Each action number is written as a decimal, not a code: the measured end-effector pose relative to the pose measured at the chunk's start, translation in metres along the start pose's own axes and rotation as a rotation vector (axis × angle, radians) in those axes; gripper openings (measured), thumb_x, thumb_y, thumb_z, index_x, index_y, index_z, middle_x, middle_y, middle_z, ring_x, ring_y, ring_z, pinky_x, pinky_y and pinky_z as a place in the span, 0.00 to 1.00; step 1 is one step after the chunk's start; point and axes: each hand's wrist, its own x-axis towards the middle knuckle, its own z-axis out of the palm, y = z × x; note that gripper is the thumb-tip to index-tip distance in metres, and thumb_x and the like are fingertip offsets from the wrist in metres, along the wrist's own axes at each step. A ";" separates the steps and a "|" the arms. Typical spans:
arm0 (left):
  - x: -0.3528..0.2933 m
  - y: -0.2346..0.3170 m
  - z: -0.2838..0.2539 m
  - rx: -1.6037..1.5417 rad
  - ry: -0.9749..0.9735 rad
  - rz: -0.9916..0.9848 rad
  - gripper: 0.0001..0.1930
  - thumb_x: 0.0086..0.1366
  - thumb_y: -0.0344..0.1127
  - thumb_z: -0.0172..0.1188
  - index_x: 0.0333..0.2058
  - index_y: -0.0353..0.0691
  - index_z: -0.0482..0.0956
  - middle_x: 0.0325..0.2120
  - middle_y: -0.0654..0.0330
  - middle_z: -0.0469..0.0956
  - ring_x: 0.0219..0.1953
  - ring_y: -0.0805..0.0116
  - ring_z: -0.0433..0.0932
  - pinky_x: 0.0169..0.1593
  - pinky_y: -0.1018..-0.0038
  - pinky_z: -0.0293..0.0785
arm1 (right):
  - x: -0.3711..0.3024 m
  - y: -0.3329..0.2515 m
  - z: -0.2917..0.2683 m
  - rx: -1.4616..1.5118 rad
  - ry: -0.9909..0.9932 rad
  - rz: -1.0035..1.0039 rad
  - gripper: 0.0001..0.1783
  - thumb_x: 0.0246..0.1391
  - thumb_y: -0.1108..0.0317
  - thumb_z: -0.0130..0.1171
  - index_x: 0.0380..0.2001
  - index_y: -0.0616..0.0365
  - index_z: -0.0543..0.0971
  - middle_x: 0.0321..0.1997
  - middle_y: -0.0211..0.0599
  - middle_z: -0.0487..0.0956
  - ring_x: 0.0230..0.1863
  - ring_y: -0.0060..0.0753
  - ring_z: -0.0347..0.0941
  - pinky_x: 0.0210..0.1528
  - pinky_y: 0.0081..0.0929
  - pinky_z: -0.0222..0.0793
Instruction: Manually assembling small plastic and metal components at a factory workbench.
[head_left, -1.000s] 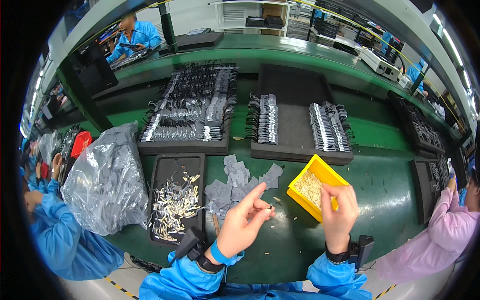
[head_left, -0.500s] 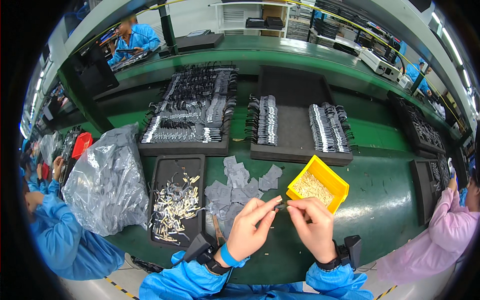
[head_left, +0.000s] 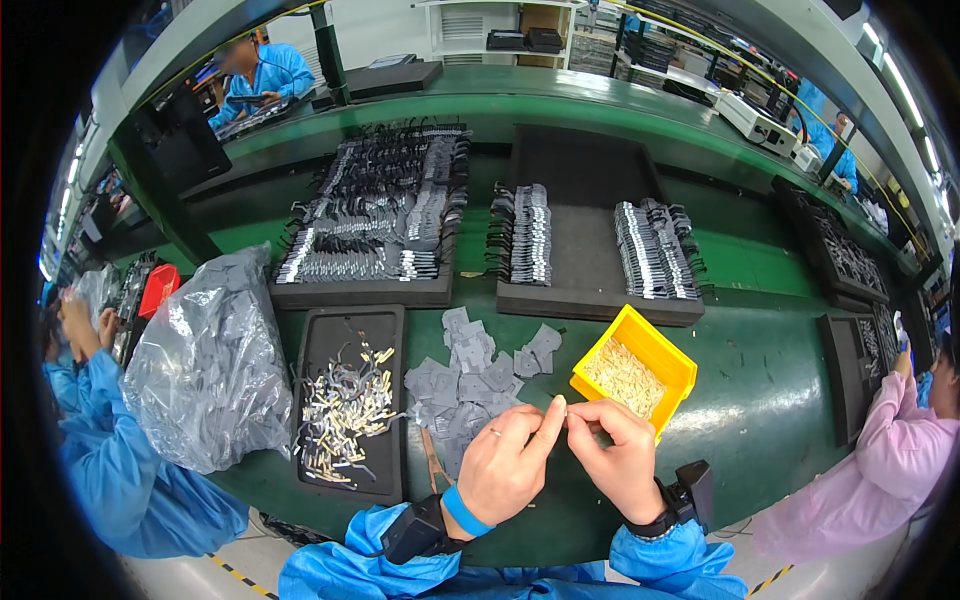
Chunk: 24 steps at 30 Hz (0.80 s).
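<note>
My left hand (head_left: 508, 468) and my right hand (head_left: 618, 458) meet fingertip to fingertip above the green bench. Both are closed in a pinch. What they hold between them is tiny and mostly covered by the fingers; a small pale tip (head_left: 496, 432) shows beside the left fingers. Just beyond the right hand stands a yellow bin (head_left: 683, 372) of small cream-coloured pieces (head_left: 622, 378). Loose grey square pieces (head_left: 470, 345) lie in a pile past the left hand. Further left, a black tray (head_left: 398, 470) holds short dark cables with pale and gold ends (head_left: 345, 420).
Two black foam trays (head_left: 365, 293) (head_left: 600, 304) with rows of grey cabled parts stand at the back. A clear bag (head_left: 215, 370) of grey pieces sits at left. Tweezers (head_left: 432, 458) lie by my left wrist. Co-workers sit at left (head_left: 150, 480) and right (head_left: 870, 450).
My hands have drawn closer together, and the left fingers have curled in. The dark small part seen between the fingertips earlier is now mostly hidden. The view has shifted slightly.
</note>
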 end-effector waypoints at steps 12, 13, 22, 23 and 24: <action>0.007 -0.007 -0.013 -1.178 0.015 -0.874 0.10 0.58 0.23 0.53 0.40 0.32 0.70 0.30 0.56 0.74 0.31 0.72 0.75 0.34 0.78 0.73 | 0.017 0.027 -0.053 -0.607 0.303 -0.079 0.06 0.35 0.81 0.58 0.20 0.60 0.73 0.22 0.36 0.73 0.26 0.39 0.68 0.30 0.30 0.64; 0.004 -0.011 -0.010 -1.191 -0.009 -0.866 0.10 0.58 0.23 0.54 0.40 0.32 0.70 0.31 0.57 0.74 0.31 0.73 0.75 0.35 0.79 0.73 | 0.017 0.028 -0.054 -0.690 0.228 0.022 0.06 0.36 0.81 0.58 0.21 0.60 0.73 0.23 0.37 0.73 0.27 0.40 0.68 0.30 0.30 0.64; 0.002 -0.012 -0.010 -0.866 -0.078 -0.630 0.10 0.57 0.22 0.53 0.39 0.32 0.75 0.32 0.60 0.72 0.32 0.75 0.74 0.36 0.81 0.72 | 0.018 0.009 -0.032 -0.547 0.281 -0.343 0.12 0.35 0.84 0.57 0.28 0.61 0.75 0.27 0.38 0.75 0.30 0.41 0.69 0.33 0.31 0.65; 0.002 -0.012 -0.011 -0.842 -0.072 -0.617 0.10 0.57 0.21 0.54 0.39 0.32 0.75 0.32 0.60 0.72 0.33 0.75 0.74 0.36 0.81 0.72 | 0.016 0.009 -0.027 -0.539 0.278 -0.364 0.12 0.35 0.83 0.58 0.28 0.61 0.75 0.27 0.37 0.75 0.30 0.40 0.69 0.33 0.31 0.65; 0.002 -0.010 -0.010 -0.844 -0.073 -0.616 0.10 0.57 0.21 0.54 0.39 0.32 0.75 0.32 0.60 0.72 0.33 0.75 0.74 0.36 0.81 0.72 | 0.014 0.006 -0.023 -0.542 0.279 -0.362 0.12 0.35 0.83 0.58 0.28 0.61 0.75 0.27 0.37 0.75 0.30 0.40 0.69 0.33 0.31 0.65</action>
